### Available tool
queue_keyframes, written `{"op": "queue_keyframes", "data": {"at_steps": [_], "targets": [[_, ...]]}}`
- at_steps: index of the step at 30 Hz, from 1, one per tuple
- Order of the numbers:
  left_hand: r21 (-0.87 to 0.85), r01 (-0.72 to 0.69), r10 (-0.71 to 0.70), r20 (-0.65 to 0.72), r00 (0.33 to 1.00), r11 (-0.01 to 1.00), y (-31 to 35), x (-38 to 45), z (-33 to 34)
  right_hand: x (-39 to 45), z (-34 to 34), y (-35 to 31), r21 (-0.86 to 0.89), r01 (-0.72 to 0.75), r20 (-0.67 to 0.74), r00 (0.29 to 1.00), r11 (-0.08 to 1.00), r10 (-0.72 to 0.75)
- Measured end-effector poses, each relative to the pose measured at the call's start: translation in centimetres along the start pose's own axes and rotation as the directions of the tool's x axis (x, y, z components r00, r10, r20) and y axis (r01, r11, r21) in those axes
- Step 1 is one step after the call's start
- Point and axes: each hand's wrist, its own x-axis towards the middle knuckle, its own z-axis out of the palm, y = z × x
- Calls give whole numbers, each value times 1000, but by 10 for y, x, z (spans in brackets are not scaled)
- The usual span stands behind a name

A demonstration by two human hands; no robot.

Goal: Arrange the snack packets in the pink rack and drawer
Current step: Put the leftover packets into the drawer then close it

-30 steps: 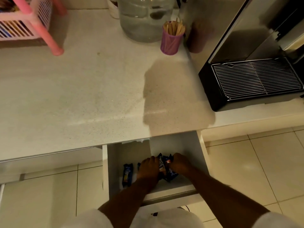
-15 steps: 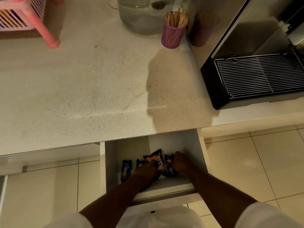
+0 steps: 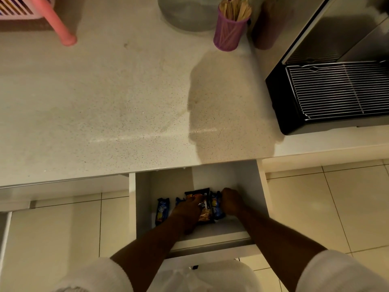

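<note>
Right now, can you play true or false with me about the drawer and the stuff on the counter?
1. The drawer is pulled open. True.
2. Both hands are up on the counter. False: the left hand and right hand are down in the drawer, on the snack packets.
3. One blue packet lies apart, left of the left hand. True.
4. The purple cup is empty. False: it holds wooden sticks.
5. The pink rack stands inside the drawer. False: its leg stands on the counter, far left.
</note>
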Motion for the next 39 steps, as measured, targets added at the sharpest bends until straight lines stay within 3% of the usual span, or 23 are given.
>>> {"op": "queue_keyframes", "data": {"at_steps": [7,16,22,24,30,34,39], "targets": [[143,-13,-1,96,995,990,4,3,-10,-1,0,9,-14,4,18,1000,1000,-4],[122,-21,22,-9,1000,992,-4,-22,-21,-24,-10,-1,-37,29,13,1000,999,-29],[-102,-6,-5,-113,994,995,-16,-64,-26,-49,-16,-17,74,59,-56,997,996,-55],[-197,-32,-2,-170,985,980,-18,-81,-28,-61,-18,-24,145,92,-116,990,985,-75],[-275,-104,7,-335,942,956,-27,-149,-39,-112,-11,-27,398,306,-251,943,865,-218],[-337,-131,15,-326,945,932,-35,-194,-33,-153,-12,-24,369,441,-332,885,818,-327],[-258,-127,5,-427,904,958,-47,-231,-19,-201,0,-23,335,531,-260,846,779,-465]]}}
